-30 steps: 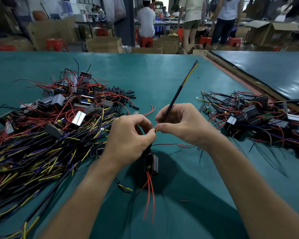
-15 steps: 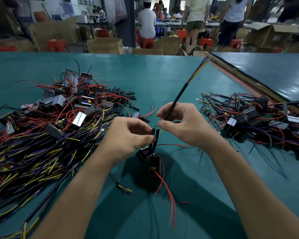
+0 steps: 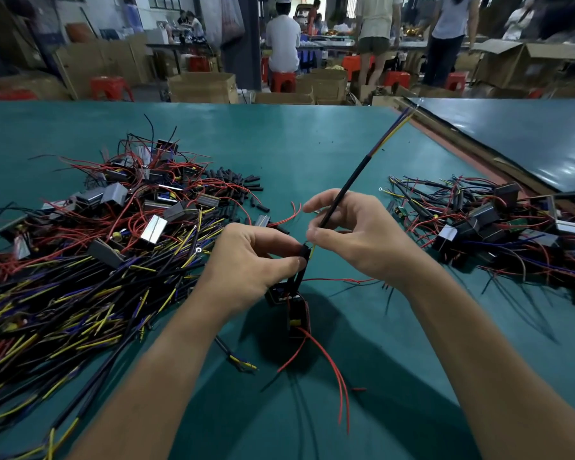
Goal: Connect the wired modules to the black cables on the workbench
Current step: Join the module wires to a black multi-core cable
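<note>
- Teal-green workbench [image 3: 296, 144] carries everything; at far left lies a loose heap of black cables [image 3: 63, 310] with yellow and blue cores
- behind that heap, a pile of small grey and black box-shaped modules [image 3: 140, 207] tangled in red wires; just beside it, scattered black tube pieces [image 3: 233, 184]
- left hand [image 3: 246, 267], near centre; thumb and forefinger closed in a pinch on a short black tube [image 3: 304, 254]
- small black wired module [image 3: 297, 317] directly below that pinch, close in front of the person; its red leads [image 3: 332, 370] trail toward the viewer; whether it touches the workbench cannot be told
- right hand [image 3: 356, 237], just beside the left; thumb and forefinger grip the lower end of a long black cable [image 3: 349, 184], which slants up and to the right, coloured cores at its free end; the gripped end meets the short black tube
- at right, a heap of black modules joined to cables [image 3: 498, 227]
</note>
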A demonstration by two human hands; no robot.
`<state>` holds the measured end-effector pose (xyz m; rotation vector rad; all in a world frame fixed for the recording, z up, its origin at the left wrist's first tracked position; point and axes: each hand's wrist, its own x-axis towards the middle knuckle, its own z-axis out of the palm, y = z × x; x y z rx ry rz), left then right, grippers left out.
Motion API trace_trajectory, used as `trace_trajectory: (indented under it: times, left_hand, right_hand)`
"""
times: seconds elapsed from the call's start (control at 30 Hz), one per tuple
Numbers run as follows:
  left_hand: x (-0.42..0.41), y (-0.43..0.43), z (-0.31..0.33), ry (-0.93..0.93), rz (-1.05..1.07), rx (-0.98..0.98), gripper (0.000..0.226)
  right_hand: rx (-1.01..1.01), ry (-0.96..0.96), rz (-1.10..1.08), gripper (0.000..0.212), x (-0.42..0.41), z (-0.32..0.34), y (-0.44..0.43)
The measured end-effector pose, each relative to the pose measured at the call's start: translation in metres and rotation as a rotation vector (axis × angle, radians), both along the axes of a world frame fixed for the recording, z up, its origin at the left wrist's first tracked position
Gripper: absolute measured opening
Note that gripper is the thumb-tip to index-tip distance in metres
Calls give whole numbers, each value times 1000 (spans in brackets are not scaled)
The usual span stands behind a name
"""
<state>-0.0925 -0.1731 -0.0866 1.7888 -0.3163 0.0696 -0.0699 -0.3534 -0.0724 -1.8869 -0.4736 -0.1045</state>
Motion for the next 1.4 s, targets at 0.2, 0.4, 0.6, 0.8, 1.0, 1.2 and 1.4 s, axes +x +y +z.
trace_trajectory:
  times: [0.2, 0.4, 0.6, 0.8, 1.0, 1.2, 1.4]
  left_hand:
    - [-1, -1, 1, -14, 27, -16, 23]
    - [-2, -2, 0, -40, 10, 13, 22]
    - [-1, -4, -4, -90, 43, 37, 24]
    - [0, -4, -5, -155, 43, 88, 24]
    - [-2, -3, -5, -261, 6, 174, 24]
    - [-1, -1, -8, -277, 18, 183, 19]
    - [1, -1, -11, -263, 23, 170, 11]
  right_hand:
    - [-84, 34, 8, 22, 3, -4, 0]
    - [3, 100, 47, 21, 5, -4, 0]
    - [-65, 100, 45, 22, 4, -4, 2]
    - [-105, 103, 35, 20, 3, -2, 3]
    - [-115, 107, 42, 21, 1, -1, 1]
    - [-52, 134, 84, 20, 0, 0, -4]
    - [-27, 74, 37, 21, 0, 2, -1]
